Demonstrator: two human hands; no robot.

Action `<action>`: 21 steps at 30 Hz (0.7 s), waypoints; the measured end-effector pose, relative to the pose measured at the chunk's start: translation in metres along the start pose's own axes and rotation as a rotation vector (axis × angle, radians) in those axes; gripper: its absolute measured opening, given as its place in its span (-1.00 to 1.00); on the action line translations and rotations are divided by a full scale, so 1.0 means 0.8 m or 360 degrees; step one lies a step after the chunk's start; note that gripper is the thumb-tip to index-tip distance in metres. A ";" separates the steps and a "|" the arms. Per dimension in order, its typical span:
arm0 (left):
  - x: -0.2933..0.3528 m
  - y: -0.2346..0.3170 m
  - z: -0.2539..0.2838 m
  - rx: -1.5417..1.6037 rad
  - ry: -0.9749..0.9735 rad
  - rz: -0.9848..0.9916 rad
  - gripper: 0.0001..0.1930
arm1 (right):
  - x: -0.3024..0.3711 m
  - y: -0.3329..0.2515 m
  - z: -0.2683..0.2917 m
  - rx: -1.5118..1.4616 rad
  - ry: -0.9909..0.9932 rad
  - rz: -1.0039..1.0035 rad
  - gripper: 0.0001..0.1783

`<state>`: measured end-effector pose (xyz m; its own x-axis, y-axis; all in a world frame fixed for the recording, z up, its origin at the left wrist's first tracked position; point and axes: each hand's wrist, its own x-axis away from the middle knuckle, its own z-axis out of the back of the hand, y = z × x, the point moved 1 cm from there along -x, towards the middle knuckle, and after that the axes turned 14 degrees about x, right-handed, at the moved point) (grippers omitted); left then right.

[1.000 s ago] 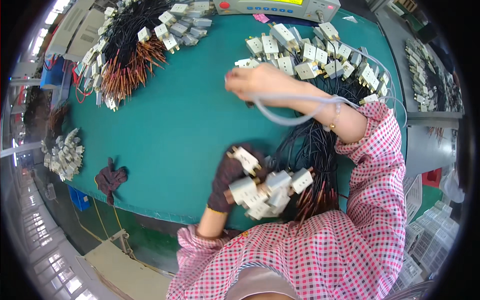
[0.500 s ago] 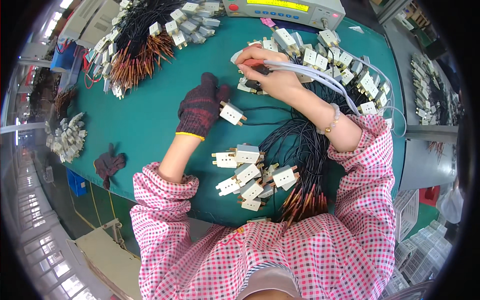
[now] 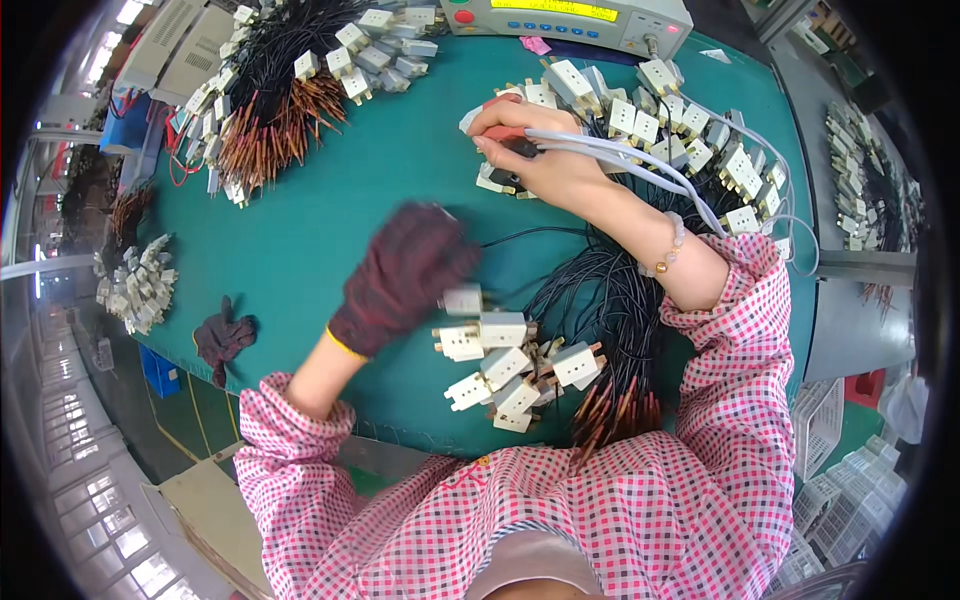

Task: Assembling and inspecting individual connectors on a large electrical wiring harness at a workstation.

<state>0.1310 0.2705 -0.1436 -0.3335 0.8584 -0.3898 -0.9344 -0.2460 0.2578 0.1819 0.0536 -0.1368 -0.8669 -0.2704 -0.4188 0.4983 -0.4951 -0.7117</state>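
My left hand (image 3: 405, 275), in a dark knitted glove with a yellow cuff edge, hovers over the green mat, smeared by motion. Its fingers cannot be made out clearly. A black cord (image 3: 530, 233) runs toward its fingertips, and a blurred white plug (image 3: 462, 299) lies just below the glove, beside a small heap of white plugs (image 3: 503, 330). Bare, my right hand (image 3: 540, 155) is closed around a red-and-black test probe (image 3: 506, 134) with pale grey leads (image 3: 640, 155). It is above the edge of a larger heap of plugs (image 3: 648, 125).
A test instrument (image 3: 570, 22) with a lit display stands at the back. More corded plugs (image 3: 355, 50) lie back left, their copper-coloured ends (image 3: 270, 135) fanned out. A second dark glove (image 3: 224, 340) rests near the left edge. Bundled black cords (image 3: 610, 290) run toward my body.
My left hand has swung down and toward me from beside a single plug, which no longer shows at its former spot. My right hand has stayed nearly still with the probe.
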 end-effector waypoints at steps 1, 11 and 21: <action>-0.001 -0.015 -0.003 0.0003 0.0006 -0.0008 -0.51 | 0.001 0.000 0.000 0.0010 0.0003 -0.0002 -0.88; 0.008 -0.037 0.014 0.0944 0.0177 0.0847 -0.50 | -0.001 0.000 0.002 -0.0027 -0.0026 -0.0057 -0.89; -0.022 -0.027 0.027 -0.0162 0.0240 0.0429 -0.50 | -0.001 0.007 0.006 -0.0098 0.0093 -0.0027 -0.89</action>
<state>0.1597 0.2704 -0.1235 -0.5784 0.6817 -0.4479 -0.8150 -0.5058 0.2827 0.1851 0.0471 -0.1382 -0.8738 -0.2128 -0.4373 0.4851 -0.4471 -0.7516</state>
